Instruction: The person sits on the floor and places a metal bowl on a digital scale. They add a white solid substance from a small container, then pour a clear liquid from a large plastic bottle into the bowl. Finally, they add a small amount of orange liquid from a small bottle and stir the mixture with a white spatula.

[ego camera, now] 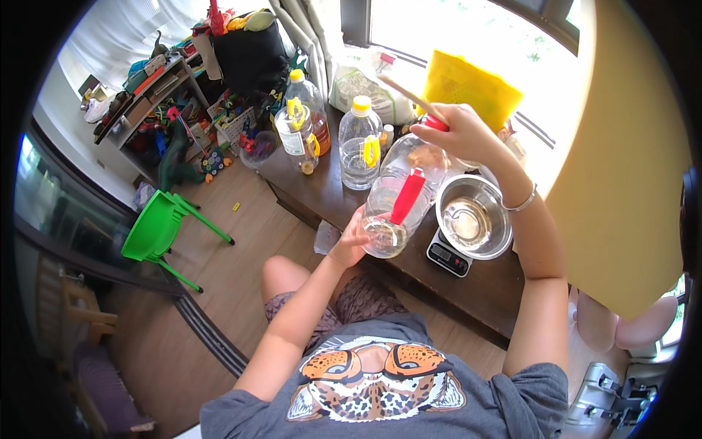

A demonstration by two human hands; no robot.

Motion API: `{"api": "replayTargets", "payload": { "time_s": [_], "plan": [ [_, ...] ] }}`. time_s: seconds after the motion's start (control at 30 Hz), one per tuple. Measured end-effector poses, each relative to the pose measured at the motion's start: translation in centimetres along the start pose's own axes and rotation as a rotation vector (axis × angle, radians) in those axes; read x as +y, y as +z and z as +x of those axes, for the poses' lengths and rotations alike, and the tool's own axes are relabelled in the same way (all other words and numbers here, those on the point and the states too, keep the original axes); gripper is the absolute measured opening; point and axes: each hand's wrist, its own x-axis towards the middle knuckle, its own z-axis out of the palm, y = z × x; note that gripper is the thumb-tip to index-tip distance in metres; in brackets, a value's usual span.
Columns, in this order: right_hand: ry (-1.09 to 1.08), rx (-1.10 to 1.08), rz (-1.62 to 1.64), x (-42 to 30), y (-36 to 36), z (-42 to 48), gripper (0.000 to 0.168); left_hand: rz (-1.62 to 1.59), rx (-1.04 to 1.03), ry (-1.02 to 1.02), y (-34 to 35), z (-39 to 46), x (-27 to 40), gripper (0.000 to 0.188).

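A large clear plastic bottle with a red handle and a red cap is held tilted between both hands. My left hand supports its base, where a little clear liquid shows. At the red cap is my right hand, its fingers around the cap; a wooden stick, perhaps a spatula handle, also extends from it. Right of the bottle, a stainless steel bowl with clear liquid in it sits on a digital kitchen scale.
Behind stand a clear bottle with a yellow cap, a labelled bottle and one with amber liquid. A yellow bag is by the window. A green child's chair stands on the floor at left.
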Motion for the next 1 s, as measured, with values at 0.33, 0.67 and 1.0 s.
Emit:
{"api": "replayTargets", "payload": {
  "time_s": [0.33, 0.67, 1.0],
  "plan": [
    [0.193, 0.126, -0.414, 0.7, 7.9, -1.6, 0.043, 1.22, 0.403, 0.475, 4.1, 3.0, 0.3, 0.05],
    [-0.095, 0.027, -0.473, 1.2, 6.9, -4.7, 0.038, 0.745, 0.19, 0.262, 4.0, 3.8, 1.4, 0.031],
    [-0.003, 0.038, -0.162, 0.4, 4.4, -9.6, 0.025, 1.006, -0.132, 0.142, 4.6, 6.5, 5.1, 0.028]
  ]
}}
